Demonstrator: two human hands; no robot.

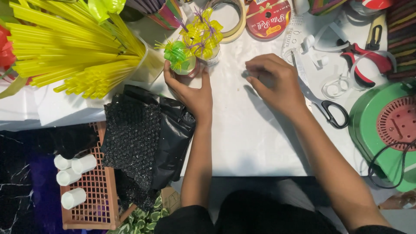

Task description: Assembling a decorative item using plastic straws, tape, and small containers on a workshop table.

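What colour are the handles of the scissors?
Black; the scissors show in the head view, right of the right hand.

A white-covered table (242, 138) fills the middle of the frame. On it lie a bundle of yellow plastic straws (65, 47) at upper left, crumpled black bubble wrap (134, 138) at its left edge, black-handled scissors (329, 110) right of centre, red-handled pliers (364, 60) at upper right, and a green round appliance (385, 130) at far right.

Bright yellow plastic straws (65, 47); green and yellow straw flowers with purple centres (193, 43); glossy black bubble wrap (132, 143); small white tubes (73, 173) in terracotta-orange mesh basket (102, 203); red-handled pliers (364, 60); white worktop (242, 138).
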